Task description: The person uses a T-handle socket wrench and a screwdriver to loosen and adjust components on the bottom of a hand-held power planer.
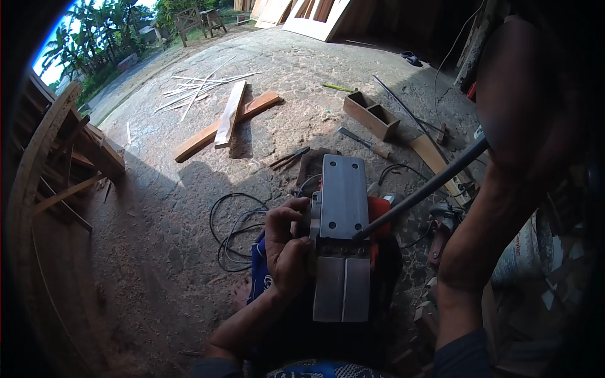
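Head view. Power planer [344,195], one: sole upward, low centre, above rough floor [157,246]. Left hand [287,249]: curled, grips planer's side. Right hand [520,101], shadowed: clenches grey rod [428,188], lower tip at planer's mid-section.

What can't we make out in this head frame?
Head view, right hand: blurred and dark, so finger placement is unclear.
Head view, rod: grip end hidden by that hand; tip too small and dark at the gap between the plates to identify.
Head view, planer: body mostly hidden beneath its own plates; left hand covers part of its side.
Head view, wooden box: contents lost in shadow.
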Demonstrator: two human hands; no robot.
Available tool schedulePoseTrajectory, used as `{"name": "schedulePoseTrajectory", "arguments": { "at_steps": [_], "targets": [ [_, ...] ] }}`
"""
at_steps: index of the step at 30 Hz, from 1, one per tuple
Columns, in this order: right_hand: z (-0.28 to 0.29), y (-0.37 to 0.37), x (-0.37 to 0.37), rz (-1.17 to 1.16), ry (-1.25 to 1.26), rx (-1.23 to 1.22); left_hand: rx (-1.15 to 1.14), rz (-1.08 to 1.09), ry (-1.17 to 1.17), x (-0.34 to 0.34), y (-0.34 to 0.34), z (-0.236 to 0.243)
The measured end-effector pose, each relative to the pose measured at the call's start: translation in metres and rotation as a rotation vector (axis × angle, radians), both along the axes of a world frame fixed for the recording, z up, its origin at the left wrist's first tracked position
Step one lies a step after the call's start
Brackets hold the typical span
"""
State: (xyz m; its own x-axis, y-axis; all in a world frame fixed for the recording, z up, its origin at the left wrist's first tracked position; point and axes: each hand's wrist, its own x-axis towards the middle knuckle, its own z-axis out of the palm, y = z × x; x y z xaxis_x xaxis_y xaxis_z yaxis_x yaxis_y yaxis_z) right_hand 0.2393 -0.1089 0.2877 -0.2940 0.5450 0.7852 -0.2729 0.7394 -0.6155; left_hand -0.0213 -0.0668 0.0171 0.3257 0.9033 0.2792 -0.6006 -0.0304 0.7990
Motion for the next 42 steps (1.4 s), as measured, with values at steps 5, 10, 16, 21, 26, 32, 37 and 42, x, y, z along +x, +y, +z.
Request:
{"name": "schedulePoseTrajectory", "arguments": {
  "at_steps": [5,10,16,21,26,32,37,42],
  "targets": [
    [-0.02,0.016,-0.027,0.104,0.018,-0.064,-0.025,-0.029,-0.035,0.003,0.0,0.0],
    [-0.031,0.027,-0.031,0.157,0.041,-0.082,0.003,-0.119,-0.113,-0.002,0.006,-0.01],
    [-0.039,0.025,-0.036,0.109,0.103,-0.102,-0.032,-0.128,-0.128,0.0,0.006,-0.008],
    [-0.04,0.028,-0.037,0.13,0.088,-0.106,-0.023,-0.144,-0.125,-0.002,0.007,-0.01],
    [-0.043,0.04,-0.041,0.156,0.104,-0.063,-0.012,-0.13,-0.119,0.0,0.007,-0.009],
    [-0.046,0.038,-0.097,-0.673,0.348,-0.036,-0.044,-0.073,-0.08,0.002,0.002,-0.008],
    [-0.046,0.041,-0.136,-1.338,0.262,0.174,-0.002,-0.091,-0.08,0.0,0.002,-0.009],
    [-0.045,0.038,-0.137,-1.362,0.244,0.249,-0.029,-0.056,-0.084,0.003,0.0,-0.008]
  ]
}}
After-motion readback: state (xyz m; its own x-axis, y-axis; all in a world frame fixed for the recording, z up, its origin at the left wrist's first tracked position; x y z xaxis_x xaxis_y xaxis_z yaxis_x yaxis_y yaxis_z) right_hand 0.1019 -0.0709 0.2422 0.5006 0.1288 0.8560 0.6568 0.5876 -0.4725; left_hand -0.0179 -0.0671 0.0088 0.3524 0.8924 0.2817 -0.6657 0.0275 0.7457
